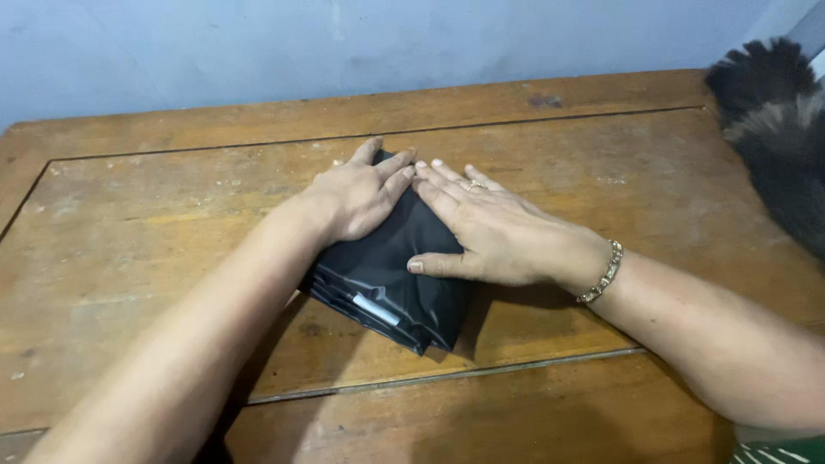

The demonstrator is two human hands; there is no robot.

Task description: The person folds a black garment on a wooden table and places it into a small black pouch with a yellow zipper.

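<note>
Pressing flat with open palms, the left hand (357,196) and ringed right hand (485,228) pin a folded, glossy black plastic bundle (387,279) at centre of the worn wooden table (129,249), where even downward pressure would likely keep folds crisp; a dark feather duster (773,129) lies at two o'clock.

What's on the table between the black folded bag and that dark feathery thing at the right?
Only the right hand and bare wooden table, seen from the head camera.
</note>
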